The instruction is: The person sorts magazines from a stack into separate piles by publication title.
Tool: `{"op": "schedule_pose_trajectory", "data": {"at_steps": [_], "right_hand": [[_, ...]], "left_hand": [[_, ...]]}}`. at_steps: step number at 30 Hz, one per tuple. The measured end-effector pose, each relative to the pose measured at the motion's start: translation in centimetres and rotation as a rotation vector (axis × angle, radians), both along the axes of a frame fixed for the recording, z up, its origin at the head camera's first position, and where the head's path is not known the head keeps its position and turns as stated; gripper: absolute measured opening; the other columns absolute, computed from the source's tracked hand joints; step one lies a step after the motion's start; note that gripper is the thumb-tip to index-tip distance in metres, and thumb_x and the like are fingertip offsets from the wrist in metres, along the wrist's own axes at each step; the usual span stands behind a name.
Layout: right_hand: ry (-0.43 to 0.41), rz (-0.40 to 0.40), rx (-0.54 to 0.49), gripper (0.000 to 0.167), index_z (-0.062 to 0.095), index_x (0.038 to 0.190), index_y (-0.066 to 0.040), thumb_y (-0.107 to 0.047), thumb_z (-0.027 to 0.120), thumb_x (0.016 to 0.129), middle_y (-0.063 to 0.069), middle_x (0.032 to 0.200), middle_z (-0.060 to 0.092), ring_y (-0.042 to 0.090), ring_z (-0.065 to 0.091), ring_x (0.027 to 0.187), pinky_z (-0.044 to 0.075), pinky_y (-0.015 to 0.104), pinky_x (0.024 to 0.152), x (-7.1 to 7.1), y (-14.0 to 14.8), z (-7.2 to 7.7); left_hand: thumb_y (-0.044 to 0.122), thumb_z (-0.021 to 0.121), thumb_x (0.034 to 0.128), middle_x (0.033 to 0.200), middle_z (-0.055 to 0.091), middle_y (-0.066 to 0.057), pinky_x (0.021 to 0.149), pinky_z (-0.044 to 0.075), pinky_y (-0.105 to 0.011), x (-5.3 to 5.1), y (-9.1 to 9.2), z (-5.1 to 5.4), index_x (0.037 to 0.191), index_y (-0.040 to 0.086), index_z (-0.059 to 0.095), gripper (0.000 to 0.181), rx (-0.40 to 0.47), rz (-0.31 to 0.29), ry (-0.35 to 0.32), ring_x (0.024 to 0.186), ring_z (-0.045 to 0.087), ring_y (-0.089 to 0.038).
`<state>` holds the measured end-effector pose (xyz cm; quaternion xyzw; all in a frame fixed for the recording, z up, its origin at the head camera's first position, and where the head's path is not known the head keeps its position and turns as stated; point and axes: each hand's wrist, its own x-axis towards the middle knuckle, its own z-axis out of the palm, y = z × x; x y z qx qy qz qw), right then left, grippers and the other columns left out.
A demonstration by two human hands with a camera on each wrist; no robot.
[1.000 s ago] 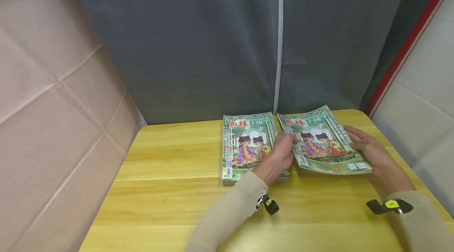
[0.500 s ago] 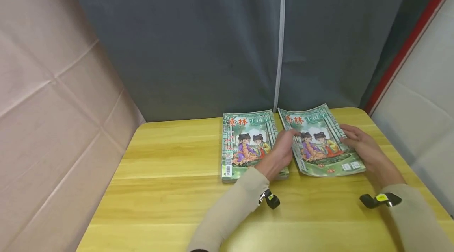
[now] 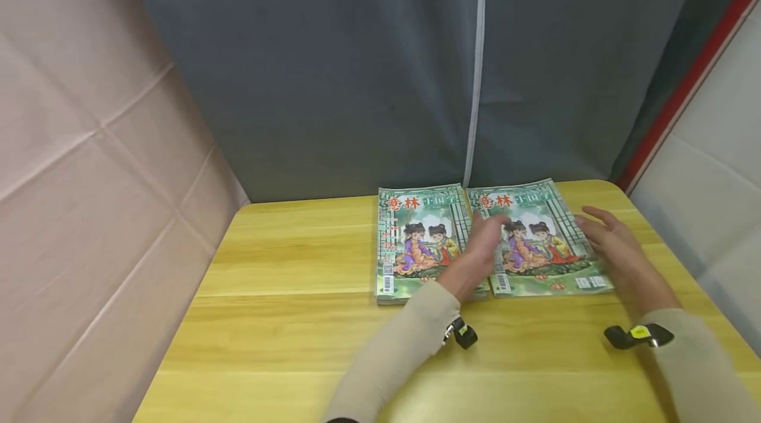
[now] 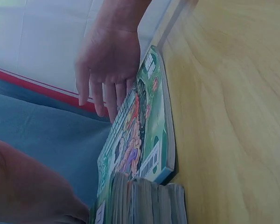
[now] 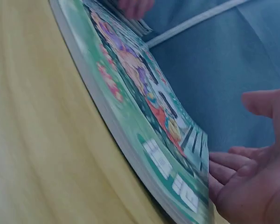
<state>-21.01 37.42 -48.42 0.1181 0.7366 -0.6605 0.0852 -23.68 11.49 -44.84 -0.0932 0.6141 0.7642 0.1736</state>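
Observation:
Two piles of matching green magazines lie side by side: a thicker left pile and a thinner right one. Between them my left hand reaches over the left pile, its thumb extended over the left edge of the right magazine. At that magazine's right edge is my right hand, fingers loosely extended and thumb raised; the right wrist view shows its fingertips beside the edge, the palm holding nothing. In the left wrist view several page edges of the left pile stand close to the left hand.
The yellow wooden table carries both piles near its back edge. Behind hangs a dark grey curtain with a pale seam. Light cloth walls stand at left and right, the right one with a red border.
The right magazine, held raised and tilted between both hands before, now lies lower and flat, squarer to the left pile. My right hand has loosened from its edge, thumb lifted off.

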Motion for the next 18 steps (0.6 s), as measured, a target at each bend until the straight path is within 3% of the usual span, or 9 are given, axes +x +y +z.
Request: {"op": "schedule_pose_trajectory", "data": {"at_steps": [2, 4, 5, 7, 12, 18], "right_hand": [[0.000, -0.005, 0.091, 0.092, 0.002, 0.172, -0.021, -0.058, 0.053, 0.105, 0.005, 0.155, 0.051, 0.016, 0.058, 0.127, 0.054, 0.034, 0.104, 0.0, -0.4, 0.2], [0.009, -0.004, 0.221, 0.094, 0.000, 0.172, -0.018, -0.064, 0.047, 0.105, 0.015, 0.173, 0.030, 0.034, 0.045, 0.146, 0.042, 0.051, 0.121, 0.1, -1.0, 0.5], [0.027, -0.008, 0.264, 0.094, -0.001, 0.172, -0.014, -0.064, 0.045, 0.106, 0.020, 0.177, 0.019, 0.042, 0.036, 0.153, 0.034, 0.060, 0.125, 0.1, -1.3, 0.7], [0.085, -0.021, 0.342, 0.092, 0.000, 0.170, -0.007, -0.059, 0.043, 0.108, 0.028, 0.175, 0.012, 0.052, 0.018, 0.159, 0.021, 0.073, 0.126, 0.3, -2.2, 1.1], [0.229, 0.018, 0.556, 0.085, 0.011, 0.167, 0.003, -0.049, 0.046, 0.111, 0.037, 0.169, 0.022, 0.064, 0.030, 0.149, 0.033, 0.078, 0.115, 1.1, -5.4, 1.9], [0.288, 0.157, 0.584, 0.081, 0.018, 0.167, 0.001, -0.046, 0.051, 0.110, 0.037, 0.167, 0.028, 0.063, 0.035, 0.147, 0.037, 0.076, 0.115, 1.9, -9.0, 2.3]], "left_hand": [[0.026, 0.071, 0.0895, 0.179, 0.014, -0.009, 0.133, 0.018, -0.063, 0.1, 0.1, 0.1, 0.170, 0.011, 0.016, 0.099, -0.004, 0.001, 0.016, 0.160, 0.027, -0.044], [0.026, 0.072, 0.0895, 0.179, 0.016, -0.010, 0.133, 0.018, -0.062, 0.1, 0.1, 0.2, 0.170, 0.010, 0.018, 0.098, -0.004, 0.006, 0.032, 0.160, 0.027, -0.044], [0.027, 0.072, 0.0900, 0.179, 0.016, -0.010, 0.133, 0.018, -0.063, 0.2, 0.0, 0.3, 0.169, 0.009, 0.019, 0.097, 0.001, 0.003, 0.040, 0.161, 0.025, -0.043], [0.028, 0.071, 0.0906, 0.178, 0.019, -0.010, 0.132, 0.018, -0.065, 0.2, -0.4, 0.3, 0.169, 0.009, 0.023, 0.094, 0.001, -0.006, 0.061, 0.162, 0.024, -0.041], [0.029, 0.069, 0.0929, 0.175, 0.030, -0.009, 0.131, 0.022, -0.064, 0.2, -2.8, 0.1, 0.166, 0.013, 0.032, 0.083, 0.005, -0.025, 0.121, 0.162, 0.026, -0.037], [0.027, 0.064, 0.0961, 0.174, 0.032, -0.005, 0.132, 0.020, -0.064, 0.1, -6.0, 0.2, 0.166, 0.015, 0.034, 0.077, 0.039, -0.037, 0.135, 0.163, 0.023, -0.035]]}}
